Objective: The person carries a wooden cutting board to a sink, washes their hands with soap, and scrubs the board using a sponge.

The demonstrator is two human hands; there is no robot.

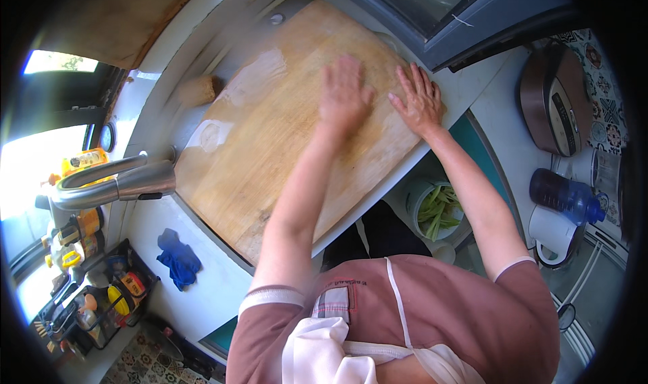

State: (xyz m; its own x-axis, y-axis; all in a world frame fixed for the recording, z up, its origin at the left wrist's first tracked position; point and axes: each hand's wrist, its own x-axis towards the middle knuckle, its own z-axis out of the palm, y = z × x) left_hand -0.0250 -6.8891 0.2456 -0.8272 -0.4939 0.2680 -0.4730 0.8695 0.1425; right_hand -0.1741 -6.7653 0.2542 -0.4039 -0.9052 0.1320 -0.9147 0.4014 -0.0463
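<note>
A large wooden board (263,146) lies in front of me, over what looks like a sink. Two pale, shiny patches show on its left side. My left hand (347,90), blurred by motion, is palm down over the middle of the board with nothing visible in it. Near the board's right edge, my right hand (419,100) rests flat with its fingers spread. A brown sponge-like block (200,91) sits beyond the board's left edge.
A metal faucet (116,184) juts in at left, near a crumpled blue cloth (178,260) and a black rack (101,313) of kitchen items. Below the counter stands a bin (412,207) with green vegetable scraps (439,209). A rice cooker (547,100), blue bottle (562,194) and white mug (549,232) are at right.
</note>
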